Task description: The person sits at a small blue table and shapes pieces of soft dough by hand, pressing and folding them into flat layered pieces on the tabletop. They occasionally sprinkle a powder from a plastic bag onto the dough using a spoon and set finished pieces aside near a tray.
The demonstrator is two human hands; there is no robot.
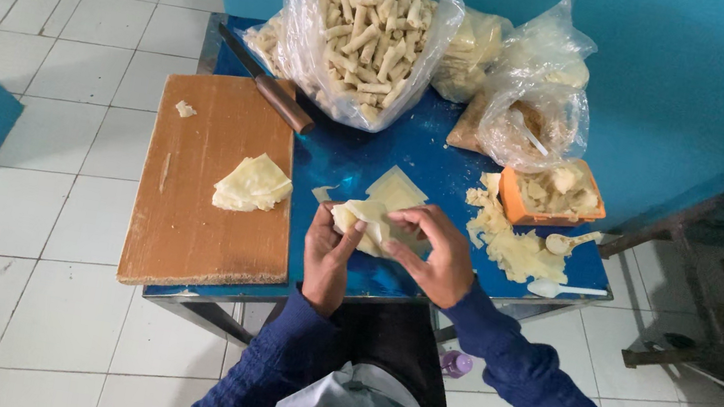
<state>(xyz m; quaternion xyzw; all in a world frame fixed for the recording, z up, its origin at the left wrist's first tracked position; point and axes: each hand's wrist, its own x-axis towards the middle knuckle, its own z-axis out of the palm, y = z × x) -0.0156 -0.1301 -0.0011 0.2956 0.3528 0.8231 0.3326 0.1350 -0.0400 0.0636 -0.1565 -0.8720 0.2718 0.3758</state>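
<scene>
A small blue table [359,160] on white tiles; both hands pinch a pale wrapper [366,221] just above it, left hand [326,256] steadying one end, right hand [436,256] folding; a wooden board [187,205] alongside keeps spare wrappers [253,183] within reach; a clear bag of finished rolls [366,25] stands behind.

You have one brown wooden cutting board [187,205] on one blue-topped table [361,150], with one wooden-handled knife [269,87] across its far corner. Three clear plastic bags stand at the back: the largest [366,25] packed with pale rolled pastry sticks, too many to count, plus two smaller ones [470,51] [540,87]. You also have one orange plastic tub [517,204] of filling, two white plastic spoons [569,241] [566,289], and one stack of thin pale wrappers [254,184].
</scene>
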